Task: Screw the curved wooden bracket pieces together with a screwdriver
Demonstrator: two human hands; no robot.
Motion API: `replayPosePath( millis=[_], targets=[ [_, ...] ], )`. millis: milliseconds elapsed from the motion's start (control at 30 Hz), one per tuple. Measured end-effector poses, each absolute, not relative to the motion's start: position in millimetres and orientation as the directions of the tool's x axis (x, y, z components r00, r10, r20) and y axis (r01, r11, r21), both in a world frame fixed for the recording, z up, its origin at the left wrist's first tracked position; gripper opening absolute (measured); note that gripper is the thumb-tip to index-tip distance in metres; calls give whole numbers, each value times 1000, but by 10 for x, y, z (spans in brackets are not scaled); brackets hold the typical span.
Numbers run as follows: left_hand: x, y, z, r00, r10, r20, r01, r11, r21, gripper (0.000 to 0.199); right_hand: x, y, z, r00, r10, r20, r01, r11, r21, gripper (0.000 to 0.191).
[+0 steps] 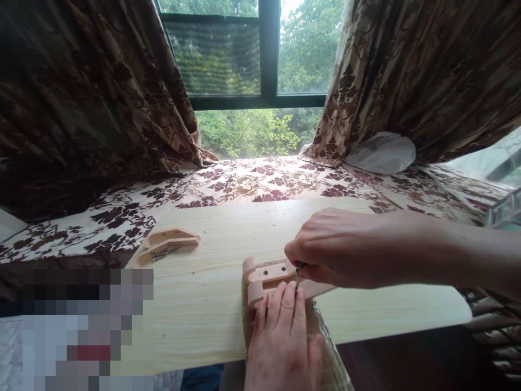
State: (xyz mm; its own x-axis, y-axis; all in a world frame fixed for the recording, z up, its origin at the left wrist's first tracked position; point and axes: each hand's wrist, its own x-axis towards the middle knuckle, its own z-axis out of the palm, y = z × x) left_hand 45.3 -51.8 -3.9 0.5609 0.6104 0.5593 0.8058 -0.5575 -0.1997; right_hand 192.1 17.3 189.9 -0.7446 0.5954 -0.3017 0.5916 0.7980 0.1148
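My left hand (283, 336) lies with its fingers stretched forward on a pale wooden piece (252, 290) with rounded ends, its thumb apart at the right. Two dark holes show in the inner bar (274, 270) of that piece. My right hand (317, 244) is closed round a thin metal tool (300, 267), which points down at the wood beside my left fingertips. Fingers hide most of the tool, so its exact kind does not show. Under the wooden piece is a brown box-like block (331, 347) wrapped in clear film.
A pale wooden board (211, 304) spans the work area. Another curved wooden piece (173, 239) lies on its left, with small metal items (165, 253) beside it. Beyond are flowered cloth (244, 179), curtains and a window. A white bag (382, 153) rests at the back right.
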Motion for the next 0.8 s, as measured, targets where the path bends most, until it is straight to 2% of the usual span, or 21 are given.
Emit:
replayPosePath(
  millis=[100, 167, 267, 433, 633, 800],
  targets=[
    [464, -518, -15, 550, 603, 577, 809, -558, -188, 52, 1951, 183, 1905, -690, 666, -284, 676, 733, 74, 15],
    [479, -517, 12, 535, 592, 603, 815, -550, -183, 49, 1976, 172, 1934, -656, 697, -290, 704, 704, 97, 13],
    [490, -511, 24, 532, 587, 610, 817, -546, -186, 48, 1987, 149, 1978, -682, 671, -292, 661, 736, 147, 6],
    [464, -510, -32, 559, 593, 579, 803, -561, -201, 52, 1940, 183, 1935, -742, 594, -312, 583, 801, 137, 12],
    [477, -518, 31, 539, 594, 597, 814, -549, -189, 49, 1939, 198, 1857, -712, 653, -257, 644, 754, 129, 15],
    [465, -531, 72, 560, 606, 565, 803, -566, -188, 56, 1894, 150, 1865, -752, 614, -241, 594, 789, 156, 19]
  ],
)
